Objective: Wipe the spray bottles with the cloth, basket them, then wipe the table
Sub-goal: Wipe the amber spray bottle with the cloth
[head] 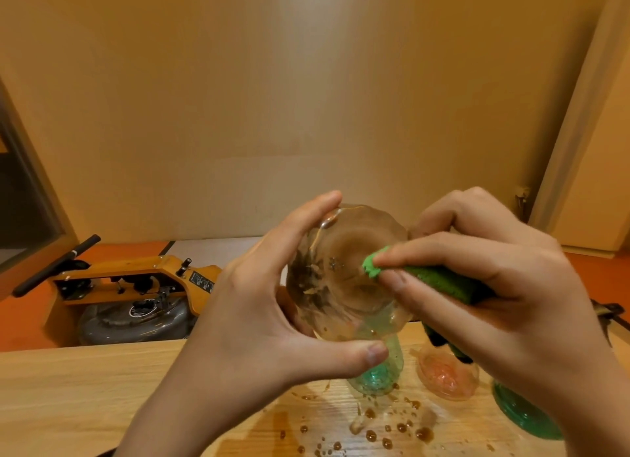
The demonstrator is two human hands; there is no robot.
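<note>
My left hand (266, 306) grips a clear spray bottle (341, 269), lifted above the table with its round base turned toward me. My right hand (484, 279) pinches a green cloth (426, 279) and presses its tip against the right side of that base. Below, on the wooden table (85, 398), a green bottle (378, 371) stands behind my left thumb. A pink bottle (446, 375) stands to its right, and another green bottle (521, 412) is at the right, partly hidden by my right wrist. Brown drops and a wet smear (385, 426) lie on the table.
Beyond the table's far edge, on an orange floor, sits a yellow machine (136, 282) with a black handle and a grey round tank. A plain beige wall fills the background. No basket is in view.
</note>
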